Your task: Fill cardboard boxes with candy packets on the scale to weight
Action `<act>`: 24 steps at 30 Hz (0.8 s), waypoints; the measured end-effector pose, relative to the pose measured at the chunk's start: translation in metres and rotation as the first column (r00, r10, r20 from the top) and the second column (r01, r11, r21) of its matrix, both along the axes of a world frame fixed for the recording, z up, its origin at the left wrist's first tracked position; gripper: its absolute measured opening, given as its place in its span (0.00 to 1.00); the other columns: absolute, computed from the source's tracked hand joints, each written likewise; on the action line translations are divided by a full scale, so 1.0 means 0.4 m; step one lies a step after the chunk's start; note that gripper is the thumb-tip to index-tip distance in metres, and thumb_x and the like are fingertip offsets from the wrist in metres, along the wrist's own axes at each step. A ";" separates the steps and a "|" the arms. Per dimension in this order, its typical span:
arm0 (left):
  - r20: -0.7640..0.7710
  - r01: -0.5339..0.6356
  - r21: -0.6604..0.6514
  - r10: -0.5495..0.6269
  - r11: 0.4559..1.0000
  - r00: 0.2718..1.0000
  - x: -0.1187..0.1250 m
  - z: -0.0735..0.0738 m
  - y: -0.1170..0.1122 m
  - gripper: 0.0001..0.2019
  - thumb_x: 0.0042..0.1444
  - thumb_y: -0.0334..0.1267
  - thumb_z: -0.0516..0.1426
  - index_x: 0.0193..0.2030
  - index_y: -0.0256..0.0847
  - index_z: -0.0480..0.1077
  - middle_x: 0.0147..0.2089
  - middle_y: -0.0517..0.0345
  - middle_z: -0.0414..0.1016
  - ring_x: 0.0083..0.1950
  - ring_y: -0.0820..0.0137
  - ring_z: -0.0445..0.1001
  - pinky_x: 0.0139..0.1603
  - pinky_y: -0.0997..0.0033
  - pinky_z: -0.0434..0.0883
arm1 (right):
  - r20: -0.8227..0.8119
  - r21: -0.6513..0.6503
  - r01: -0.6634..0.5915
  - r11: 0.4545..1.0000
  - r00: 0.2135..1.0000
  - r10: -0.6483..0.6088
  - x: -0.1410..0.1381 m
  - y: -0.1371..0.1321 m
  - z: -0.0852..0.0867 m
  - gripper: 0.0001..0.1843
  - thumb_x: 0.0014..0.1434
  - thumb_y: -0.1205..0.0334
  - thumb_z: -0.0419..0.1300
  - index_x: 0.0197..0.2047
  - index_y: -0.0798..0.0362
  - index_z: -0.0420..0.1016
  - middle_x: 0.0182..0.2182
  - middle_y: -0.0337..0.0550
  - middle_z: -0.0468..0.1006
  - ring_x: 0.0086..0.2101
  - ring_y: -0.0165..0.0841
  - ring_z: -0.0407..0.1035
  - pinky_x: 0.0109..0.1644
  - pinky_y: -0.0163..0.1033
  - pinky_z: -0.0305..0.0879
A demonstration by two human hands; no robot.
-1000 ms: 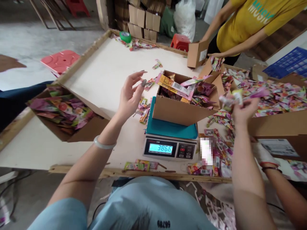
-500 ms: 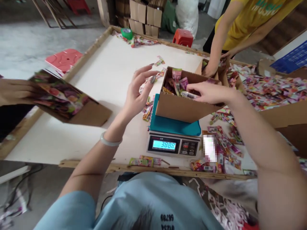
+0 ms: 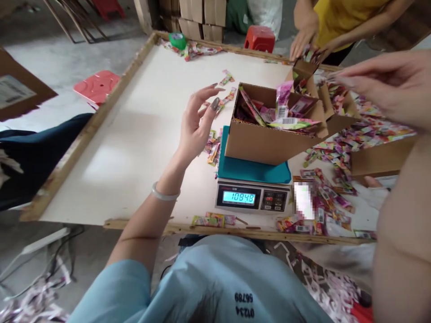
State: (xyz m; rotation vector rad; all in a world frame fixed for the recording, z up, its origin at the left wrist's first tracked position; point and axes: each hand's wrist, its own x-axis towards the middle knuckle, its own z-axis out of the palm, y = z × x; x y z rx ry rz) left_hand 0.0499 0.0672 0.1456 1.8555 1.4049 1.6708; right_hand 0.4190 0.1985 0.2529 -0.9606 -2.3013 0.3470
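A: Where's the cardboard box (image 3: pixel 269 143)?

B: On the teal platform of the scale (image 3: pixel 253 197), near the table's (image 3: pixel 134 134) front edge, a little right of centre. It's heaped with bright sachets (image 3: pixel 286 112). The display glows blue.

A: And the left hand (image 3: pixel 198 125)?

B: At nine o'clock from the box, raised above the table, fingers loosely spread and curled, holding nothing, just beside the box's left wall but apart from it.

A: The right hand (image 3: pixel 387 85)?

B: At two o'clock from the box, high and close to the camera, palm down, fingers extended, nothing gripped.

A: What else?

B: Loose sachets (image 3: pixel 340 148) spread at three o'clock. A co-worker in yellow (image 3: pixel 340 18) at one o'clock has both hands at a smaller box (image 3: pixel 305 69). A green tape roll (image 3: pixel 177 40) sits at the far edge.
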 end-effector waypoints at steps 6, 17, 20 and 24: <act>0.091 -0.016 -0.039 0.019 0.999 0.996 -0.006 -0.042 -0.008 0.31 0.66 0.65 0.55 0.72 0.62 0.61 0.74 0.50 0.68 0.76 0.54 0.67 0.72 0.51 0.70 | -0.468 -0.020 -0.008 1.000 0.884 -0.002 0.065 0.081 -0.168 0.35 0.61 0.28 0.71 0.47 0.55 0.86 0.41 0.57 0.83 0.40 0.42 0.81 0.41 0.50 0.75; 0.217 -0.065 -0.231 0.117 0.971 0.969 -0.028 -0.218 -0.067 0.38 0.65 0.65 0.57 0.76 0.52 0.54 0.74 0.38 0.65 0.74 0.51 0.68 0.70 0.46 0.70 | -0.475 -0.354 0.042 0.934 0.852 -0.218 0.008 0.105 -0.218 0.14 0.81 0.56 0.59 0.53 0.58 0.80 0.48 0.67 0.80 0.45 0.41 0.80 0.41 0.45 0.74; 0.287 -0.041 -0.291 0.128 0.956 0.949 -0.009 -0.259 -0.070 0.41 0.62 0.67 0.59 0.75 0.52 0.55 0.73 0.36 0.65 0.74 0.49 0.68 0.71 0.44 0.69 | -0.470 -0.390 -0.009 0.921 0.862 -0.191 -0.009 0.108 -0.236 0.21 0.83 0.48 0.52 0.57 0.55 0.77 0.52 0.69 0.78 0.46 0.41 0.79 0.42 0.44 0.72; 0.355 0.012 -0.416 0.150 0.909 0.923 0.027 -0.296 -0.089 0.46 0.57 0.69 0.63 0.75 0.53 0.54 0.77 0.35 0.58 0.78 0.45 0.60 0.74 0.40 0.66 | -0.469 -0.445 -0.041 0.894 0.862 -0.194 -0.037 0.106 -0.262 0.27 0.84 0.53 0.35 0.61 0.55 0.72 0.56 0.70 0.75 0.50 0.39 0.76 0.44 0.45 0.68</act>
